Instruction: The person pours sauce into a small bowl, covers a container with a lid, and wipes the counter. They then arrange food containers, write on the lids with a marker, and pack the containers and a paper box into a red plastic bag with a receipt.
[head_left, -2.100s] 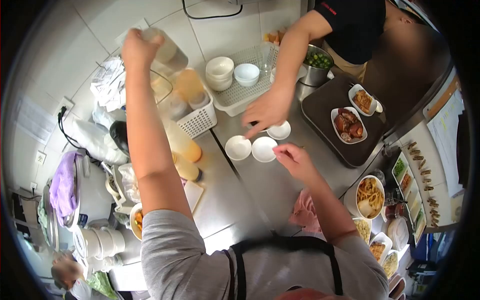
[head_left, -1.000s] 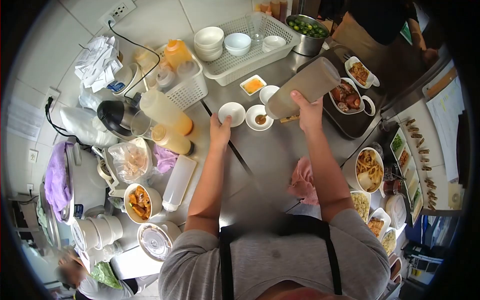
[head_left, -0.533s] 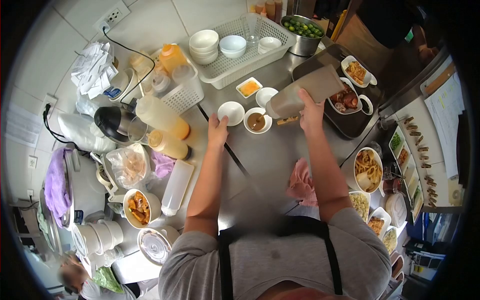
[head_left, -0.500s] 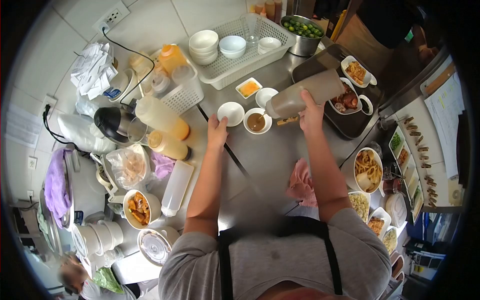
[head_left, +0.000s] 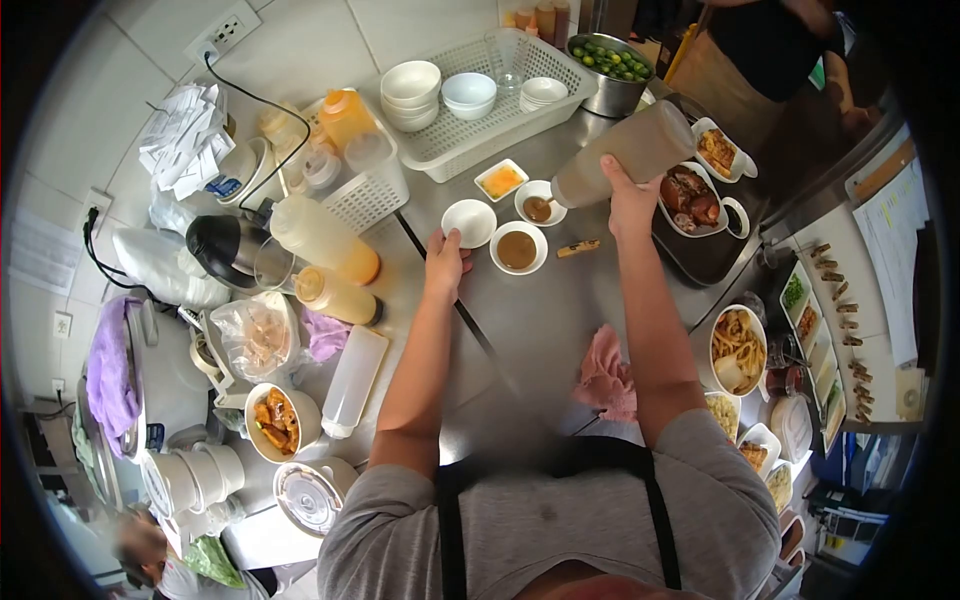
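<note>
My right hand (head_left: 630, 195) is closed round a cloudy squeeze bottle (head_left: 645, 145) of brown sauce, tilted with its nozzle down over a small white bowl (head_left: 553, 190). Some brown sauce lies in that bowl. Nearer to me, a second small bowl (head_left: 516, 250) holds more of the same sauce. With thumb at the rim, my left hand (head_left: 447, 262) grips a third small bowl (head_left: 468, 216), which has nothing in it. Just behind them is a square dish (head_left: 501, 180) with orange sauce. A wooden clothespin (head_left: 578, 248) lies below the bottle.
A white plastic basket (head_left: 450, 165) with stacked bowls stands at the back, beside a pot of green citrus (head_left: 612, 75). Food dishes sit on a dark tray (head_left: 700, 265). Squeeze bottles (head_left: 325, 240) stand left; a pink cloth (head_left: 606, 375) lies in front.
The bottle in my right hand has moved right and back, from over the nearer sauce bowl to the one behind it, which now has sauce in it. My left hand stays at its bowl.
</note>
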